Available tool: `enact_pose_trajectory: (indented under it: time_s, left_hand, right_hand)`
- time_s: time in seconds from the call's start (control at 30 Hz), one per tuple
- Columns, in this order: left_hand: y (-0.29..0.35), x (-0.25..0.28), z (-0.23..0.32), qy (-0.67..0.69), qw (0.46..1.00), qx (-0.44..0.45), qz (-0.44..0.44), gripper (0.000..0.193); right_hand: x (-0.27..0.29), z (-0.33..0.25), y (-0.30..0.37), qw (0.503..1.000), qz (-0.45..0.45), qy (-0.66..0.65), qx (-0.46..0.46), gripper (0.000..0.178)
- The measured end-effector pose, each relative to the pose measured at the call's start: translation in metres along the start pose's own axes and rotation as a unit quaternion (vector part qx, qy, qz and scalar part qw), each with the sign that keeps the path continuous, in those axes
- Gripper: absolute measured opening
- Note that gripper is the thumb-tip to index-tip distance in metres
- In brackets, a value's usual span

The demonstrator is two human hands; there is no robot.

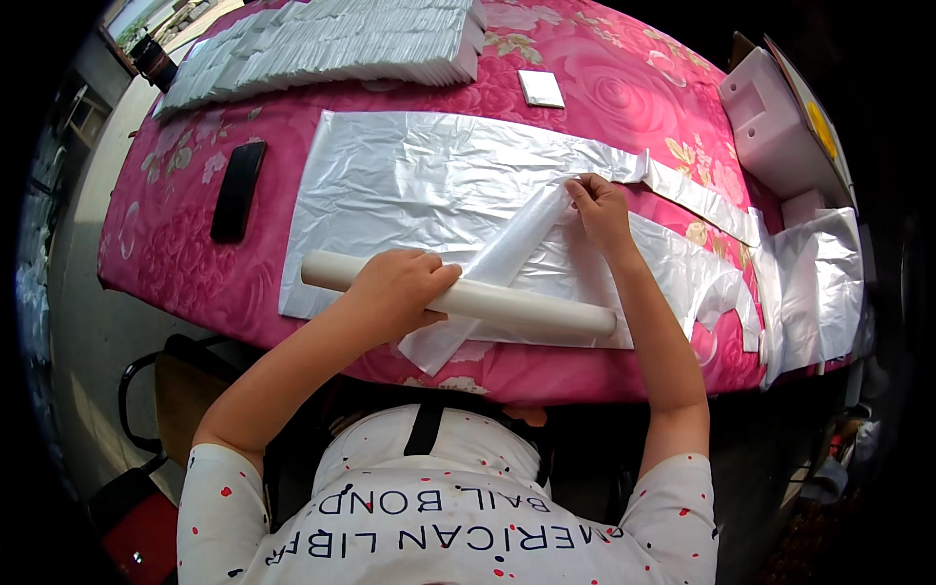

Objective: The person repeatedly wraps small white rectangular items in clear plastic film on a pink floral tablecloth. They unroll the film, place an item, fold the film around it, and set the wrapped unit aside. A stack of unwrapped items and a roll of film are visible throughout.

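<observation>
My left hand (402, 291) is wrapped over a long off-white roll (526, 308), which lies slanting across the near part of a silvery plastic sheet (390, 175). Pinched in the fingertips of my right hand (599, 205) is the far end of a translucent film strip (515, 239). This strip passes by the roll, and its other end sticks out on the near side, close to the table edge. Whether the strip comes off the roll itself, I cannot tell. Creases run over the silvery sheet, which lies flat on the pink flowered tablecloth (185, 263).
Stacks of thin white packets (341, 49) fill the far left. A black phone (238, 192) lies at left, a small white square packet (541, 89) farther back. At right stand a white foam box (780, 127) and bunched silvery film (814, 292). A chair (185, 390) is near-left.
</observation>
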State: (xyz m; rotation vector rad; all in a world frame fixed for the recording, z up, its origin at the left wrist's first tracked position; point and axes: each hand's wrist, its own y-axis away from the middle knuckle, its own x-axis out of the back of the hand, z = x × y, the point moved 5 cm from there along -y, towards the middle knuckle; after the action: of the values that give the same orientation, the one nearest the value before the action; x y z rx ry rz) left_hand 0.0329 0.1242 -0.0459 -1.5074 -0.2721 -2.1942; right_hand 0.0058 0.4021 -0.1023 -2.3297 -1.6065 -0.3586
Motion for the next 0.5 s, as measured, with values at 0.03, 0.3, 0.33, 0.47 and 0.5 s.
enact_pose_trajectory:
  time_s: [0.03,0.3,0.33,0.47,0.5]
  left_hand:
    - [-0.005,-0.004,0.002,-0.002,0.996,-0.031,0.078,0.044]
    - [0.027,-0.033,0.008,0.041,0.976,-0.207,0.052,0.056]
    - [0.030,-0.038,0.010,0.035,0.979,-0.199,0.031,0.062]
    - [0.041,-0.053,0.014,0.000,0.985,-0.165,-0.053,0.080]
    - [0.044,-0.058,0.014,-0.010,0.985,-0.156,-0.073,0.084]
  right_hand:
    - [-0.005,-0.002,0.000,1.000,-0.011,0.000,-0.001,0.019]
    - [-0.011,0.008,-0.005,0.998,-0.057,0.000,-0.022,0.019]
    - [-0.011,0.009,-0.007,0.997,-0.065,0.002,-0.027,0.019]
    - [-0.011,0.007,-0.014,0.990,-0.104,-0.006,-0.093,0.018]
    - [-0.010,0.006,-0.014,0.986,-0.115,-0.011,-0.121,0.018]
